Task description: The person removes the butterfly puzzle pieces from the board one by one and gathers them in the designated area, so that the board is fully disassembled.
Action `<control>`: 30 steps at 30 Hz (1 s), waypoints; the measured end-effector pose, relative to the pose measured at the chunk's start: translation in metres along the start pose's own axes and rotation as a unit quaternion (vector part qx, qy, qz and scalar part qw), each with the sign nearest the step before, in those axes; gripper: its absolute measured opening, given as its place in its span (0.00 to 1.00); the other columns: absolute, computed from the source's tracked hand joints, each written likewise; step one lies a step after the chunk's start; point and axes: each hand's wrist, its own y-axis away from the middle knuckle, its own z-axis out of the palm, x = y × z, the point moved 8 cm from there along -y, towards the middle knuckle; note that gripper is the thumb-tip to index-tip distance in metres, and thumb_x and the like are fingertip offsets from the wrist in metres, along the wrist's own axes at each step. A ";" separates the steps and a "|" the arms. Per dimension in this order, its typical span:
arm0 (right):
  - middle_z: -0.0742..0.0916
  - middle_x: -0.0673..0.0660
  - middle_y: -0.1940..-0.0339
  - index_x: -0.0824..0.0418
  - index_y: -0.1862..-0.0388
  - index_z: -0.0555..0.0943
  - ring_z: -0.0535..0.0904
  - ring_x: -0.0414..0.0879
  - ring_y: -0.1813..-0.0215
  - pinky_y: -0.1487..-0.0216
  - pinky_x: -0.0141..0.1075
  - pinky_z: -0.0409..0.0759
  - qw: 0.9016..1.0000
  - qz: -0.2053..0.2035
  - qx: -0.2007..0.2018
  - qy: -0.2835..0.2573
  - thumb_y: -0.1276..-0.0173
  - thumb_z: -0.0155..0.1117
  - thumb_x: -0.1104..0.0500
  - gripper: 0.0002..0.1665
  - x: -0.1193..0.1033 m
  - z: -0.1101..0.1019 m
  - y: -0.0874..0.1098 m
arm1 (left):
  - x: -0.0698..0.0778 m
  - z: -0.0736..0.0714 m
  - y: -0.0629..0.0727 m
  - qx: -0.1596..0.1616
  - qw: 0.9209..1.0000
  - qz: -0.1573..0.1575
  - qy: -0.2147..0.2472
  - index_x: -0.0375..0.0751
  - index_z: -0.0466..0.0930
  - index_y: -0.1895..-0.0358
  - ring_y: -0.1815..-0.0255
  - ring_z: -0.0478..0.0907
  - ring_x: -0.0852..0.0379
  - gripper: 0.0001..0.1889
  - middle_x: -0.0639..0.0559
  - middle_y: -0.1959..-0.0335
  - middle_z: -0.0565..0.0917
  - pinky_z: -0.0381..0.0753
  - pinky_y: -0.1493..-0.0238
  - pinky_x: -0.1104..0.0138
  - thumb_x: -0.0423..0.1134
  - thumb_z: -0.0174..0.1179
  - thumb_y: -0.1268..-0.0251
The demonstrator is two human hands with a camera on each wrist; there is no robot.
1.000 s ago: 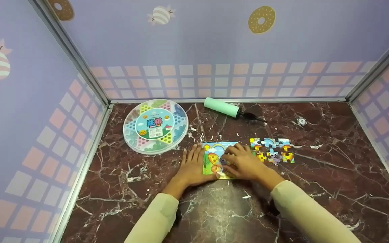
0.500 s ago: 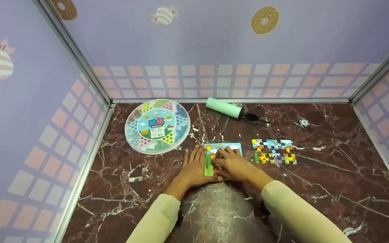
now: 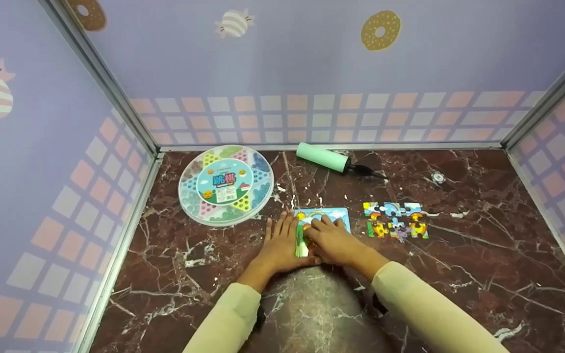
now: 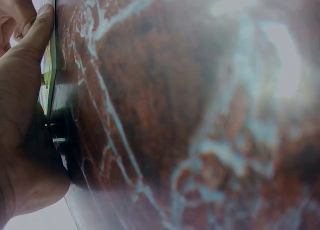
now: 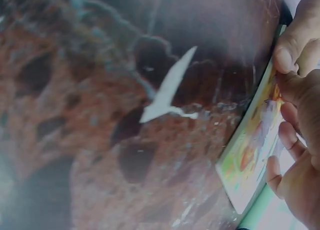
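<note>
In the head view a small picture puzzle board point(image 3: 336, 214) lies on the dark marbled table. My left hand point(image 3: 280, 245) rests along its left edge with straight fingers; in the left wrist view the left thumb point(image 4: 42, 27) lies by the board's edge. My right hand point(image 3: 334, 242) is over the board with bent fingers, its fingertips at the picture's left part, close to the left thumb. In the right wrist view the right fingers point(image 5: 288, 135) curl over the colourful picture; whether they pinch a piece I cannot tell. The hands hide most of the board's lower half.
Several jigsaw pieces point(image 3: 391, 210) lie in two rows right of the board. A round Chinese checkers set point(image 3: 198, 208) lies at the back left. A mint-green hand pump point(image 3: 322, 157) sits near the back wall, and a small round disc point(image 3: 438, 177) lies farther right.
My right hand has moved left and slightly down across the board, toward the left thumb, uncovering the board's upper right corner. My left hand has stayed at the left edge.
</note>
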 end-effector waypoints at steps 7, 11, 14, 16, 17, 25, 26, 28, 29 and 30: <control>0.89 0.57 0.47 0.56 0.44 0.82 0.81 0.58 0.43 0.48 0.60 0.83 0.999 0.011 -0.023 0.035 0.33 0.78 0.54 0.21 -0.005 0.000 -0.005 | 0.000 0.001 0.001 0.005 1.000 0.000 0.008 0.35 0.48 0.09 0.04 0.39 0.36 0.72 0.37 0.06 0.45 0.31 0.08 0.35 0.81 0.68 0.43; 0.90 0.58 0.43 0.59 0.41 0.79 0.82 0.60 0.40 0.43 0.65 0.85 0.999 0.014 -0.029 0.041 0.34 0.78 0.55 0.25 -0.007 0.000 -0.007 | 0.004 -0.004 0.002 0.004 1.000 -0.002 0.016 0.34 0.48 0.09 0.05 0.40 0.35 0.71 0.35 0.06 0.46 0.33 0.08 0.33 0.80 0.68 0.42; 0.90 0.58 0.44 0.60 0.43 0.78 0.83 0.61 0.40 0.41 0.65 0.85 0.998 0.021 -0.031 0.042 0.35 0.78 0.56 0.26 -0.007 0.000 -0.008 | 0.008 -0.008 0.003 0.002 1.000 -0.003 0.012 0.33 0.49 0.10 0.05 0.42 0.34 0.70 0.34 0.07 0.47 0.35 0.09 0.32 0.78 0.70 0.42; 0.90 0.57 0.45 0.59 0.45 0.77 0.83 0.60 0.41 0.42 0.65 0.86 0.998 0.025 -0.029 0.043 0.36 0.79 0.56 0.25 -0.007 0.000 -0.008 | 0.010 -0.009 0.004 0.004 1.000 -0.004 0.006 0.33 0.50 0.10 0.05 0.43 0.34 0.70 0.34 0.07 0.48 0.36 0.09 0.32 0.79 0.70 0.42; 0.90 0.57 0.46 0.59 0.46 0.77 0.83 0.60 0.42 0.42 0.64 0.86 0.998 0.025 -0.028 0.045 0.36 0.79 0.56 0.25 -0.007 0.000 -0.008 | 0.010 -0.009 0.004 0.002 1.000 -0.005 0.005 0.33 0.50 0.10 0.05 0.42 0.34 0.70 0.34 0.07 0.47 0.35 0.09 0.33 0.79 0.70 0.42; 0.88 0.55 0.51 0.58 0.50 0.76 0.87 0.58 0.47 0.49 0.60 0.90 0.998 0.011 -0.019 0.059 0.40 0.82 0.54 0.27 -0.010 0.000 -0.007 | 0.002 0.001 0.003 0.022 1.000 0.003 0.006 0.34 0.51 0.10 0.05 0.43 0.35 0.70 0.35 0.06 0.48 0.35 0.08 0.33 0.78 0.71 0.43; 0.88 0.55 0.52 0.58 0.50 0.76 0.87 0.58 0.48 0.50 0.60 0.90 0.998 0.009 -0.016 0.061 0.41 0.82 0.54 0.27 -0.011 -0.001 -0.008 | 0.002 0.000 0.003 0.025 1.000 0.004 0.009 0.34 0.51 0.10 0.05 0.43 0.34 0.70 0.35 0.07 0.49 0.34 0.08 0.33 0.78 0.71 0.43; 0.88 0.55 0.52 0.58 0.50 0.76 0.88 0.57 0.47 0.49 0.60 0.91 0.998 0.007 -0.013 0.065 0.41 0.82 0.54 0.27 -0.011 -0.003 -0.008 | 0.001 0.000 0.002 0.026 1.000 0.004 0.011 0.35 0.50 0.10 0.05 0.42 0.35 0.70 0.36 0.06 0.48 0.33 0.08 0.34 0.78 0.72 0.44; 0.88 0.54 0.52 0.58 0.49 0.76 0.88 0.57 0.47 0.48 0.60 0.91 0.998 0.007 -0.013 0.066 0.42 0.83 0.54 0.28 -0.012 -0.003 -0.008 | 0.001 0.000 0.002 0.026 1.000 0.004 0.012 0.35 0.50 0.10 0.05 0.42 0.35 0.70 0.36 0.06 0.48 0.33 0.08 0.34 0.78 0.72 0.44; 0.88 0.54 0.51 0.58 0.49 0.76 0.88 0.57 0.46 0.47 0.61 0.91 0.998 0.007 -0.014 0.069 0.41 0.83 0.54 0.28 -0.012 -0.003 -0.009 | 0.000 0.000 0.001 0.026 1.000 0.003 0.014 0.35 0.50 0.10 0.05 0.41 0.35 0.71 0.36 0.06 0.47 0.33 0.08 0.34 0.78 0.72 0.44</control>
